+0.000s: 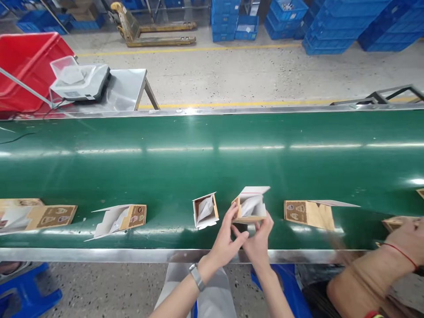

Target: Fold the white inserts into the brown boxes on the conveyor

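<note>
A small open cardboard box [253, 218] with white flaps, its top facing up, is held between my two hands over the green conveyor belt. A white packet [251, 205] shows inside it. My left hand [227, 238] grips the left side, a metal watch on its wrist. At the lower right corner, my right hand [260, 242] has its fingers against the box; some fingertips are hidden beneath it. Just left stands another open box [205, 211] with a white packet in it, apart from my hands.
Further boxes lie on the belt [185, 172]: one [137, 215] to the left and one [308, 213] to the right. A co-worker's hand [406, 240] is on a box at far right. Beyond the belt's metal edge are a scale [82, 81] and a red bin [29, 66].
</note>
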Demonstrator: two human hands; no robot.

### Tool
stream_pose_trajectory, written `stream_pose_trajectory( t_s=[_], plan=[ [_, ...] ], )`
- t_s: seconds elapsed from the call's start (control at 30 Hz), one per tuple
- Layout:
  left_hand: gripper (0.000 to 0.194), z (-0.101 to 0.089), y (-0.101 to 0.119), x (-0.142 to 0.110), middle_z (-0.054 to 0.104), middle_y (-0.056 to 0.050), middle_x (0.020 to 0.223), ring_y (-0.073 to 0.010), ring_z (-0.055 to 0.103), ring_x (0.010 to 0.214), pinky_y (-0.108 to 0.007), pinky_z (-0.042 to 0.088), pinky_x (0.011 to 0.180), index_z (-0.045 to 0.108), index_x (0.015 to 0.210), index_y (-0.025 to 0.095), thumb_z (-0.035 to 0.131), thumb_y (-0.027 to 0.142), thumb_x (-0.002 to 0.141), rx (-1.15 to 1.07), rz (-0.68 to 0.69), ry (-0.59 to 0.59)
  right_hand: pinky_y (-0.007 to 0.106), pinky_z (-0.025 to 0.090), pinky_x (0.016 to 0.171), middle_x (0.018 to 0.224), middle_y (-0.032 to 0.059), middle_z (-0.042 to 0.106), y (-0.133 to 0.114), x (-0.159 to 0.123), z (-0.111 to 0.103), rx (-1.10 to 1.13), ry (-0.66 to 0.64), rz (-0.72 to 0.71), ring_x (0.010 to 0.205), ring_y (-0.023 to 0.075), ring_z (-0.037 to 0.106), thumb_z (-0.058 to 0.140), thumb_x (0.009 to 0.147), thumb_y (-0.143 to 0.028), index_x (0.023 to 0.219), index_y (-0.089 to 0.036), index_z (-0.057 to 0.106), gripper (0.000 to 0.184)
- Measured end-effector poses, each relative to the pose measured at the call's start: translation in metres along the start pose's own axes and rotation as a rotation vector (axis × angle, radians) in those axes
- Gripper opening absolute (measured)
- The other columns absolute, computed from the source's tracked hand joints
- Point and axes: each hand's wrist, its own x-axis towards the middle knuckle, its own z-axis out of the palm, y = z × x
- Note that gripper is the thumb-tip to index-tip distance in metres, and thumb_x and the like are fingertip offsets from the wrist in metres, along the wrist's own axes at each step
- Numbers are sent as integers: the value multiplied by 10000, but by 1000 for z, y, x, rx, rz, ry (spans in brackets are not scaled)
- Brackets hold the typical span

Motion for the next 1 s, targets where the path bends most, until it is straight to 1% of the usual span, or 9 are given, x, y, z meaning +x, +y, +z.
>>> stream_pose_trajectory(
  t_s=[0.13,0.27,0.37,0.53,0.67,0.77,0.83,0.93,1.0],
  plan=[
    [575,6,-12,4,358,-47,1610,-383,323,1520,-599,313,1264,379,1473,413,587,284,953,29,109,23,491,517,1007,1472,162,368,2,-32,-7,69,-11,55,1385,329,423,758,781,-383,1493,-267,292,859],
    [611,-1,-23,2,274,-30,1658,-396,281,1536,-623,311,1254,350,1507,425,574,275,959,104,201,-40,523,520,993,1483,164,414,-5,-17,-24,6,-53,-43,1382,349,446,741,801,-389,1465,-271,372,769],
    [550,-3,-23,10,238,-9,1678,-375,230,1559,-630,288,1254,414,1490,415,555,286,974,182,223,-91,539,527,980,1469,151,443,-8,-5,-32,-39,-89,-100,1355,342,479,719,829,-371,1441,-284,424,685],
    [475,4,-11,28,257,-3,1681,-326,256,1559,-588,336,1238,510,1417,405,598,313,960,288,165,-102,528,528,994,1404,130,459,-8,9,-38,-74,-90,-221,1223,288,587,652,896,-289,1331,-286,549,448],
    [363,14,-1,33,233,0,1695,-291,333,1532,-493,410,1213,577,1338,346,564,358,975,277,82,-95,539,535,974,1367,135,484,-4,24,-50,-157,-110,-270,1250,315,557,641,911,-340,1272,-272,618,367],
    [276,23,5,36,271,0,1683,-268,327,1537,-482,362,1242,634,1236,305,512,377,1000,253,53,-57,591,490,1020,1415,139,486,3,36,-62,-257,-214,-221,1294,351,523,644,911,-448,1256,-275,657,386],
    [256,33,9,38,338,-21,1657,-267,348,1527,-492,336,1249,667,1157,273,479,375,1015,199,35,-16,572,484,1039,1410,129,504,7,39,-66,-189,-240,-173,1284,331,541,581,947,-484,1167,-266,708,335],
    [250,51,13,45,476,-80,1571,-268,464,1454,-480,382,1206,651,1175,248,500,361,1011,60,-30,109,494,527,1004,1330,131,549,8,39,-61,35,-91,-32,1213,278,596,518,978,-476,1014,-225,734,333],
    [411,61,15,52,558,-104,1483,-249,538,1382,-455,420,1169,514,1374,266,577,327,973,-41,-65,211,461,545,978,1315,129,566,5,38,-52,188,66,116,1201,261,607,589,940,-467,1167,-231,669,337]
  ],
)
